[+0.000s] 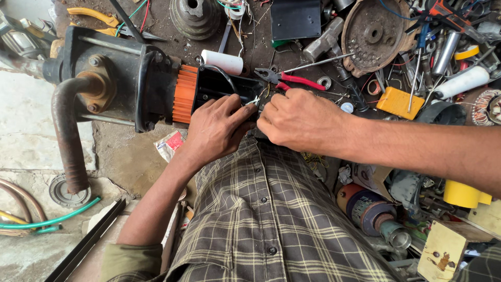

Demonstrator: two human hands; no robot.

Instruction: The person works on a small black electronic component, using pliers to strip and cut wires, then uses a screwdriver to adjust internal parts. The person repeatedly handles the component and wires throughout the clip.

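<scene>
A black cast-metal pump motor [125, 78] with orange ribbed fins and a rusty curved pipe [70, 136] lies at the cluttered workbench's left edge. At its open black terminal box [224, 86], the left hand [216, 128] and right hand [300, 120] both pinch thin wires [254, 99]. Red-handled pliers [292, 79] lie just behind, and a white cylindrical capacitor [223, 61] lies near the fins.

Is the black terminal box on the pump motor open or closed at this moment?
Open. The terminal box has no cover on it, and the left hand and right hand hold thin wires at its open edge.
</scene>
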